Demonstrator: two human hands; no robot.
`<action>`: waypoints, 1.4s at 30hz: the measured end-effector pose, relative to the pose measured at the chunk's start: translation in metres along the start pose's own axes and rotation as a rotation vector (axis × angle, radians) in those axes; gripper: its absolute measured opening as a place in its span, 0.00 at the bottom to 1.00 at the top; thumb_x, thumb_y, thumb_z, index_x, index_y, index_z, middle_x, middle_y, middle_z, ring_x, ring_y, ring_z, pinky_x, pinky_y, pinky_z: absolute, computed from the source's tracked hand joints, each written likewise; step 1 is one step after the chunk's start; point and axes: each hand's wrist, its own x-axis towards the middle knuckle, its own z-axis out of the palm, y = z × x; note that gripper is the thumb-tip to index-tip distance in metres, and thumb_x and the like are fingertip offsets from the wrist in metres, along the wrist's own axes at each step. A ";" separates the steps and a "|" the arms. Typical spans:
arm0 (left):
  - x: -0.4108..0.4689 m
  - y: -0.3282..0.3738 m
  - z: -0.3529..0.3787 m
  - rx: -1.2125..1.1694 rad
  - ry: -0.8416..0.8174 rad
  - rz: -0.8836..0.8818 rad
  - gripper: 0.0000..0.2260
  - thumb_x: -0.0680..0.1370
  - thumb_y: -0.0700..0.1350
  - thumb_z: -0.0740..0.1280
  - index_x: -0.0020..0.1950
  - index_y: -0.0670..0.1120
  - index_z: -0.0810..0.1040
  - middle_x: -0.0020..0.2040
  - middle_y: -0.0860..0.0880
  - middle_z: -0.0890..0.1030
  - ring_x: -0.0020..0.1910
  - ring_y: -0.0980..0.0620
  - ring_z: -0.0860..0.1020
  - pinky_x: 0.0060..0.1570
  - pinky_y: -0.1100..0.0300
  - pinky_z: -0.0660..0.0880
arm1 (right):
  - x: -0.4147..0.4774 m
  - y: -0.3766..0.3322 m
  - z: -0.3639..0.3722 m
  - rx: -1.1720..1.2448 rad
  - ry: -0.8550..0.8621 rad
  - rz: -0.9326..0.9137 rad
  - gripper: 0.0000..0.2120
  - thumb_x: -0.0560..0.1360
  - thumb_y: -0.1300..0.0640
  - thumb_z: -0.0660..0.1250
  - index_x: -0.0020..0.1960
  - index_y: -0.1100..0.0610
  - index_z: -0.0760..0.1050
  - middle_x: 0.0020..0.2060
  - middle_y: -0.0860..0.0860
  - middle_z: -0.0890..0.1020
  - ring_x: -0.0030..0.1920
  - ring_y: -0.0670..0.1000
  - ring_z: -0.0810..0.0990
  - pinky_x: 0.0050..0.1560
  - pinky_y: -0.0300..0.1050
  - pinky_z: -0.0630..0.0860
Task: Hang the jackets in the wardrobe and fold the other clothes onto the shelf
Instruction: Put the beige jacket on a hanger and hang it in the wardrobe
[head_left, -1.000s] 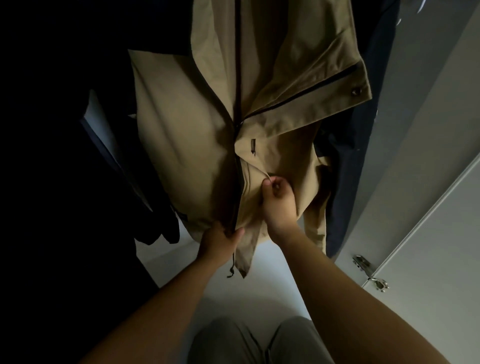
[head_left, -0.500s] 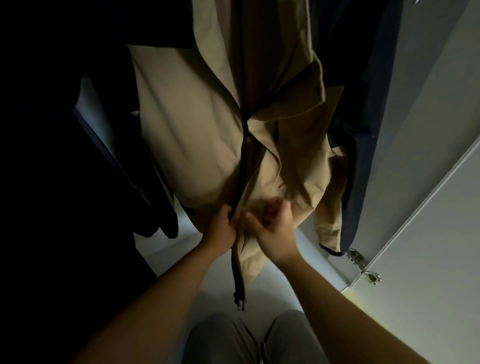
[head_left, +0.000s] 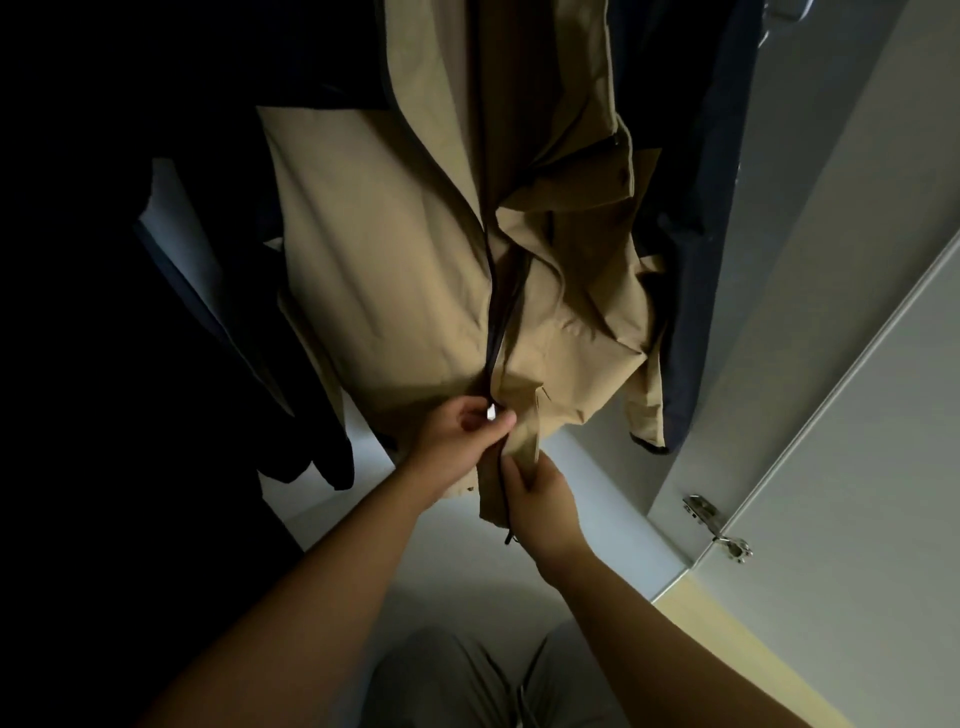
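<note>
so, your tan jacket (head_left: 395, 270) is already up: it hangs inside the wardrobe (head_left: 779, 364), between dark garments (head_left: 322, 447) on the left and a navy jacket (head_left: 691, 270) just beside it on the right. what you are on now looks like tidying its front by closing the zip (head_left: 493, 312). your left hand (head_left: 457, 434) has thumb and forefinger pinched together on the pale zip pull (head_left: 491, 414), low on the front. your right hand (head_left: 545, 499) sits just below it, fingers curled round the bottom edge of the front panel, which looks pulled taut. above the pull the two sides of the zip gape apart, so most of the front is open.

by my reading, the hanging of this jacket is done and only the zipping is left on it. whether more jackets wait, or whether any folding for the shelf has begun, you cannot tell: no shelf and no folded clothes show.

as for writing, no brand, label or lettering can be read anywhere; the light is too dim.
</note>
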 end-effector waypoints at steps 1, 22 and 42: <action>-0.003 -0.005 0.000 0.055 -0.004 0.021 0.15 0.73 0.60 0.75 0.50 0.52 0.83 0.43 0.55 0.85 0.45 0.58 0.82 0.44 0.63 0.79 | 0.001 -0.003 0.000 0.022 0.013 0.007 0.14 0.83 0.44 0.60 0.52 0.53 0.77 0.37 0.49 0.85 0.35 0.49 0.83 0.37 0.49 0.82; 0.014 -0.051 0.006 0.053 0.135 -0.219 0.04 0.82 0.43 0.65 0.50 0.52 0.78 0.54 0.47 0.80 0.54 0.45 0.80 0.56 0.46 0.81 | 0.013 0.007 0.009 0.295 -0.066 0.673 0.10 0.80 0.54 0.62 0.53 0.61 0.76 0.48 0.61 0.85 0.37 0.55 0.82 0.30 0.42 0.74; 0.018 -0.052 0.023 0.295 0.020 -0.277 0.06 0.74 0.44 0.74 0.44 0.45 0.78 0.46 0.43 0.81 0.47 0.42 0.82 0.39 0.50 0.84 | -0.008 0.025 0.005 0.868 -0.188 0.877 0.12 0.77 0.61 0.70 0.58 0.65 0.80 0.46 0.61 0.86 0.43 0.56 0.81 0.48 0.50 0.78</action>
